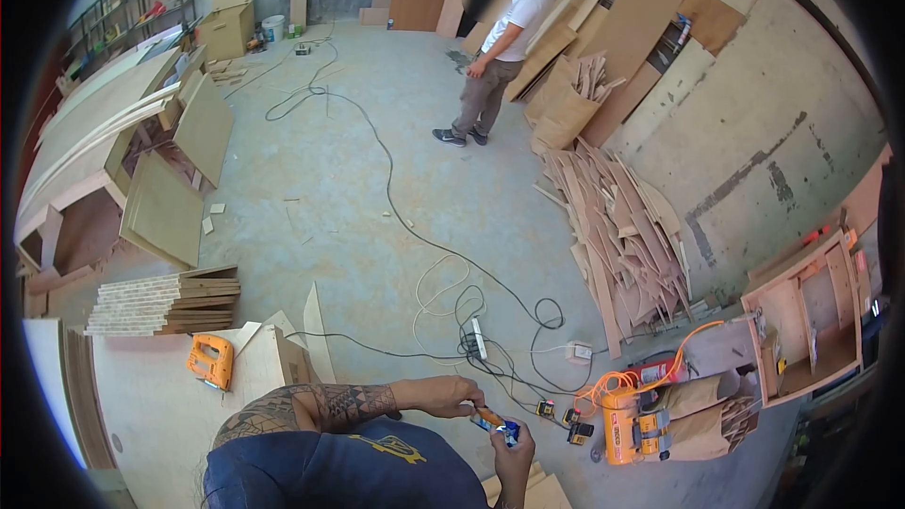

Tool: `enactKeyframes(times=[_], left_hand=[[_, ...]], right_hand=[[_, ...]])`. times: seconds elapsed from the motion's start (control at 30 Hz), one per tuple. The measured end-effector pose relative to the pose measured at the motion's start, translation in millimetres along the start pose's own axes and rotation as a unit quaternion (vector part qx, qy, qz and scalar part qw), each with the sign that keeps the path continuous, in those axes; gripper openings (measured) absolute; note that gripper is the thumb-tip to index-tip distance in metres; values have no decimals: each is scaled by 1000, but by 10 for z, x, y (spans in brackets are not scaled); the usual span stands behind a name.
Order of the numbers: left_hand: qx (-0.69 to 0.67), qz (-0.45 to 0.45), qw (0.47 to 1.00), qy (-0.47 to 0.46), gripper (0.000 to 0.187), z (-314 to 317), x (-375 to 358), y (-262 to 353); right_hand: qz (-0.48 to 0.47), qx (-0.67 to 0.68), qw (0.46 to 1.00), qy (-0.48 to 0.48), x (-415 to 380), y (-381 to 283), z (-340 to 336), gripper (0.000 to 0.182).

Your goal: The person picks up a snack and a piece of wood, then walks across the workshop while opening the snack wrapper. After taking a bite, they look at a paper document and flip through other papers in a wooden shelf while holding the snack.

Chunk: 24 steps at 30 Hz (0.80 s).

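My left hand (pixel 451 397) reaches across in front of my dark blue shirt, with its fingers closed at the end of a small orange-brown piece (pixel 487 417). In my right hand (pixel 513 459), closed from below, is a crinkled blue-and-white wrapper (pixel 510 432). The brown piece and the wrapper meet between the two hands. The kind of brown piece is too small to make out. Below them on the floor lie black-and-yellow battery packs (pixel 580 432).
An orange air compressor (pixel 619 434) with a coiled hose stands at the right. Cords and a power strip (pixel 479 337) cross the floor. An orange jigsaw (pixel 209 362) lies on a board at left. A person (pixel 504 47) stands near leaning panels; wood offcuts (pixel 617 236) are heaped nearby.
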<state>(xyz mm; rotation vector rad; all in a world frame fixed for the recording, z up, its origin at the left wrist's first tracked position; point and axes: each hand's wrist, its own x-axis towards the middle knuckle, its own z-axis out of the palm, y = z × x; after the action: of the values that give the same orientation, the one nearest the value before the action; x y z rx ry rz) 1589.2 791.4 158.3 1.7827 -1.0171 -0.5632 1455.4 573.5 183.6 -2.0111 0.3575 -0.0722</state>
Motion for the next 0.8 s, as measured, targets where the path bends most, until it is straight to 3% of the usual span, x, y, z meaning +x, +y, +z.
enactKeyframes(times=[0.2,0.33,0.47,0.53,0.6,0.63,0.67,0.73,0.77,0.8], left_hand=[[-22,34,999,12,25,-73,-9,-20],[-97,-21,995,-28,29,-83,4,-11],[-185,-102,974,-81,29,-94,67,7],[-192,-79,973,-101,29,-40,88,33],[-308,-92,945,-59,27,37,103,57],[-289,-133,945,-82,25,50,116,67],[-286,-132,942,-117,25,95,127,61],[-309,-149,935,-89,26,182,105,38],[-299,-161,936,-88,30,224,82,16],[-296,-163,935,-105,30,264,67,34]], right_hand=[[10,4,999,-36,78,-108,-47,35],[14,-2,1000,-26,60,-240,-66,36],[82,66,994,37,-13,-55,-7,35],[45,274,959,64,-43,10,52,42],[95,337,936,45,-105,218,76,51],[108,396,911,43,-143,280,116,65],[114,404,904,76,-195,221,145,65],[109,408,903,85,-252,102,195,83],[113,413,898,105,-283,104,197,83],[89,363,922,97,-301,116,205,92]])
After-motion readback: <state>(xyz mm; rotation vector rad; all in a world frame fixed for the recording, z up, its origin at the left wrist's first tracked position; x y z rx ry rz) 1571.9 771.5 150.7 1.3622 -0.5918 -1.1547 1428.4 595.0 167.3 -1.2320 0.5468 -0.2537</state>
